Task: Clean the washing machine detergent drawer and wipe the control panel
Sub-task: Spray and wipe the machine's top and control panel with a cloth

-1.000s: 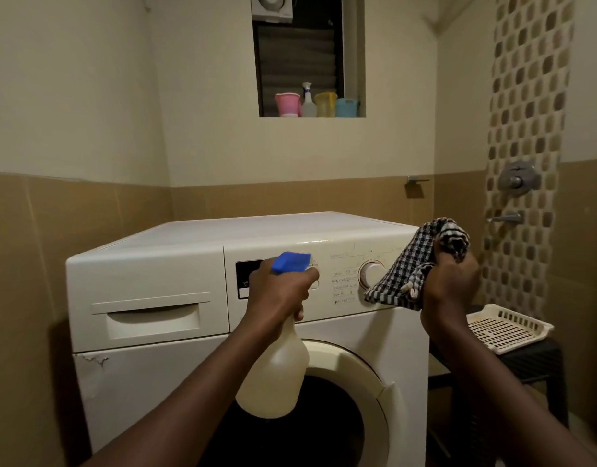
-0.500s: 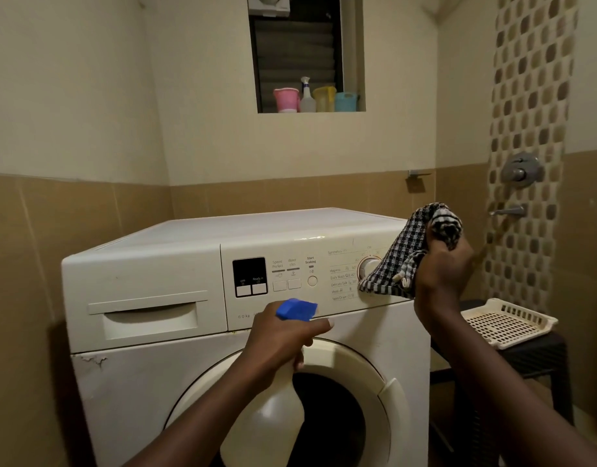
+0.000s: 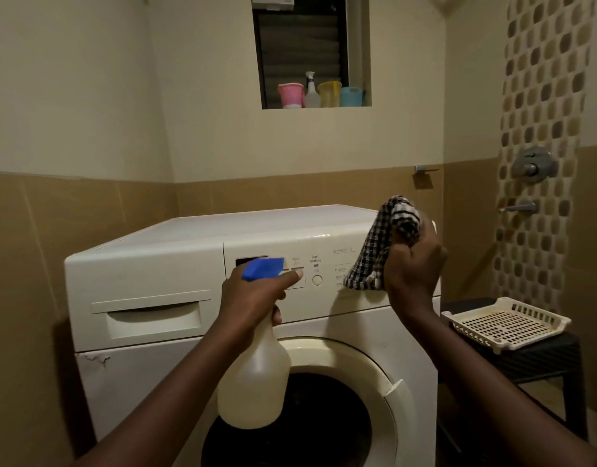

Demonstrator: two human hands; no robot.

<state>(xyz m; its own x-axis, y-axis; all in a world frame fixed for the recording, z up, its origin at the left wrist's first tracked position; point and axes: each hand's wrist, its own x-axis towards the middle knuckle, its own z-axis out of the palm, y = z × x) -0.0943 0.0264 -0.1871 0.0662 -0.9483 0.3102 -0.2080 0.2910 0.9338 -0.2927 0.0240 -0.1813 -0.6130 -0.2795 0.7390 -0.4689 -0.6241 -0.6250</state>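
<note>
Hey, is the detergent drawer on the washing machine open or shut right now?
Shut. The detergent drawer sits flush with the front of the washing machine, with nothing pulled out.

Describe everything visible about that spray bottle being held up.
The spray bottle has a cream, plastic-looking body widening from a narrow neck to a rounded base, and a blue trigger head. It is upright in the air before the control panel. The left hand grips its neck, forefinger by the head.
</note>
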